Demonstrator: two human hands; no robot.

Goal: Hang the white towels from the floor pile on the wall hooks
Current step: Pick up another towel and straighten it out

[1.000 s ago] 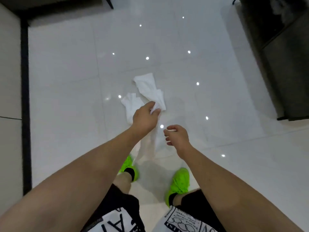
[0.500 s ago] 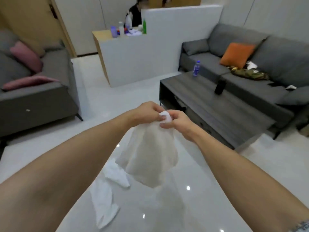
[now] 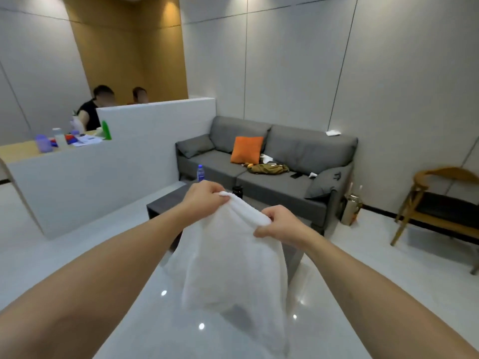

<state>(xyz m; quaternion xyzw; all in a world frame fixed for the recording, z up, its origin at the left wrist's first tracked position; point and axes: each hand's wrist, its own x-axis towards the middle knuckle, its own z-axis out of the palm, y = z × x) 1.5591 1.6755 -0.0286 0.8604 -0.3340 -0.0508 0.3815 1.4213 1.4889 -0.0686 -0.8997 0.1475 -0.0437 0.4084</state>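
A white towel hangs in front of me at chest height, held by its top edge. My left hand grips the left end of that edge. My right hand pinches the edge a little lower and to the right. The cloth between them is bunched into a roll and the rest drapes down loosely. The floor pile and any wall hooks are out of view.
A dark low table stands just beyond the towel. Behind it is a grey sofa with an orange cushion. A white partition counter stands left, with two people behind it. A wooden chair is at the right.
I have risen from the floor with the towel and my view has lifted to the room. Both hands have drawn apart along the towel's top edge. The remaining floor towels have dropped out of view.
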